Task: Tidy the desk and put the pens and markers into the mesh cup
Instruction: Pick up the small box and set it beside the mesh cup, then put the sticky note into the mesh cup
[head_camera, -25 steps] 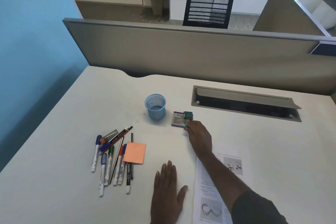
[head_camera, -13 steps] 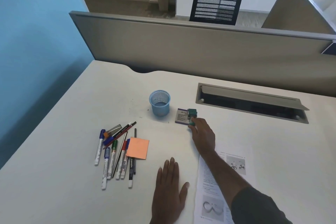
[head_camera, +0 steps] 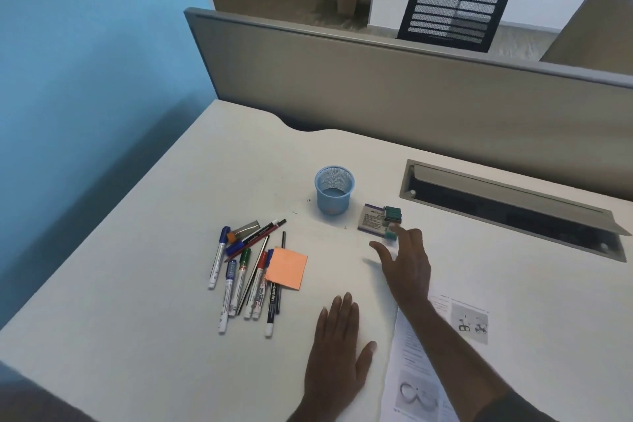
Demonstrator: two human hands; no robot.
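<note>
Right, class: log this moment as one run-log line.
mesh cup: empty | pens and markers: on desk | left hand: flat, empty | right hand: open, beside small box

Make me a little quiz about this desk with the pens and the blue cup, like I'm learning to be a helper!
1. True or false: the mesh cup already holds pens.
2. What lies partly on top of the pens and markers? A) orange sticky note B) printed sheet C) small box
3. Fill in: the left hand lies ____ on the desk.

Key:
1. False. The cup looks empty.
2. A. The orange sticky note covers some of them.
3. Flat. The right hand is open too, near the small box, holding nothing.
</note>
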